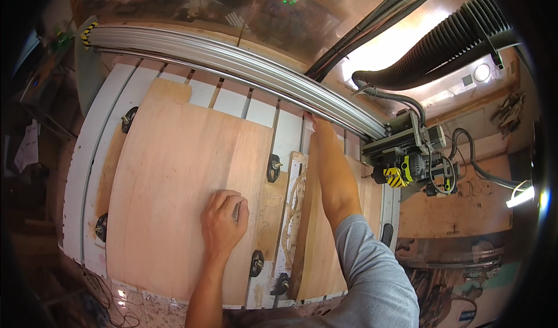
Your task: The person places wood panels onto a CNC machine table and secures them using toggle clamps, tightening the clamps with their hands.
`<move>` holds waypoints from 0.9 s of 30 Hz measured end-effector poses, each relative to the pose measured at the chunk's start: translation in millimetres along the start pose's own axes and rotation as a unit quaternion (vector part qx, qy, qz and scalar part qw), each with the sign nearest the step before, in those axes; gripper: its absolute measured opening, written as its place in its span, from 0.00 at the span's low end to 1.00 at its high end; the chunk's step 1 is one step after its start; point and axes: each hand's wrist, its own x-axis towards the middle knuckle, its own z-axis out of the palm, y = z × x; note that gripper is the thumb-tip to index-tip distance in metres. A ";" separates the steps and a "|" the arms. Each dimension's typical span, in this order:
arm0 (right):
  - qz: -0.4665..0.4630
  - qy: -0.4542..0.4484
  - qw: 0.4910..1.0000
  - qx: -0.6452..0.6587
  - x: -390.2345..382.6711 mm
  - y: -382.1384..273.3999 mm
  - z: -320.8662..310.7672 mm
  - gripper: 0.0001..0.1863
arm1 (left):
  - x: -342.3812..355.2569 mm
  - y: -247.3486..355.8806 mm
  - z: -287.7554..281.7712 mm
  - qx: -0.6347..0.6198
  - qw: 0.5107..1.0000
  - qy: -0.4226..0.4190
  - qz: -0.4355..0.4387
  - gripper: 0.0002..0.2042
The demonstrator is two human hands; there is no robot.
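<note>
My left hand (225,218) rests curled over a large pale plywood panel (174,171). Its fingers are closed, with a small greyish thing showing between them that I cannot make out. My right arm (337,177) stretches far forward across the machine bed. At its end my right hand (310,121) is by the metal gantry beam (232,57), its fingers mostly hidden. A second plywood board (325,258) lies under that arm. Black clamps (274,168) with bolts sit along the panel's edges, fixed to the white slotted bed (87,194).
A router spindle head (401,171) with yellow-black stripes hangs at the gantry's right end. A thick black corrugated hose (436,46) runs above it. Between the boards lies a narrow strip (293,211) with cut-out shapes. Cables (110,305) trail on the floor at lower left.
</note>
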 end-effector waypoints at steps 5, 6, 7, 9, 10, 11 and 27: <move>-0.032 -0.011 0.994 -0.101 6.6 7.3 5.3 0.36 | 0.1 -1.9 0.8 0.007 1.000 0.004 0.006 0.01; -0.041 -0.014 0.991 -0.125 7.5 9.1 7.1 0.37 | 0.6 -0.7 0.7 0.009 1.000 0.004 0.004 0.01; -0.050 -0.019 0.987 -0.149 8.1 10.5 10.9 0.38 | 1.0 0.1 0.2 0.010 1.000 0.005 0.002 0.01; -0.071 -0.027 0.977 -0.201 10.4 16.0 21.1 0.39 | -0.1 -3.7 1.6 0.021 1.000 0.012 0.008 0.01; -0.077 -0.030 0.969 -0.231 12.0 23.7 22.5 0.39 | -0.3 -4.1 2.8 0.024 1.000 0.012 0.014 0.02; -0.084 -0.033 0.960 -0.263 15.9 30.0 23.5 0.40 | 0.0 -2.1 3.4 0.020 1.000 0.011 0.017 0.02; -0.224 -0.014 0.937 -0.266 28.8 87.3 -28.3 0.36 | -3.3 7.4 3.4 -0.013 1.000 -0.005 0.020 0.01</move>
